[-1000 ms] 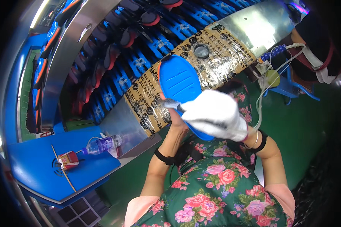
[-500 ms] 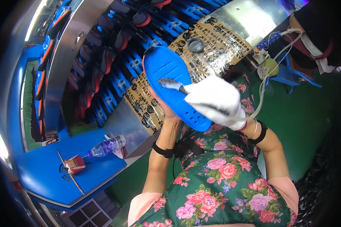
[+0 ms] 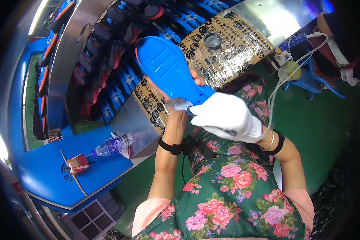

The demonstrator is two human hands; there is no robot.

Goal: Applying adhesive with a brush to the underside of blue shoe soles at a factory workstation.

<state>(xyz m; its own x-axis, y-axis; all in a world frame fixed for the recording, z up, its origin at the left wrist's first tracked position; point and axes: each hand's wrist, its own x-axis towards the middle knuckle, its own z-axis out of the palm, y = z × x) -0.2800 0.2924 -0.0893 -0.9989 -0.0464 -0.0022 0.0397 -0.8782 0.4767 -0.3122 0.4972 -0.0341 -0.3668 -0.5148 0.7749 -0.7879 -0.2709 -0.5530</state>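
Observation:
A blue shoe sole, with grooves across its wide end and a few small holes at the narrow end, is tilted up in front of me. My bare left hand is closed round it from beneath, with fingertips showing at its right edge. In my right hand, wearing a white knitted glove, is a brush whose flat greyish bristles lie by the sole's lower left edge. Whether the bristles touch the sole I cannot tell. The glove covers part of the narrow end.
A tape-covered surface beyond the sole bears a small round cup. Dark and red shoe parts fill the rack behind. A blue table at left holds a bottle, a red carton and a stick. Cables hang at right, near another person.
The sole has moved up and left and tilted further. The brush has gone from the sole's middle to its lower left edge. Left fingertips now show at the right edge.

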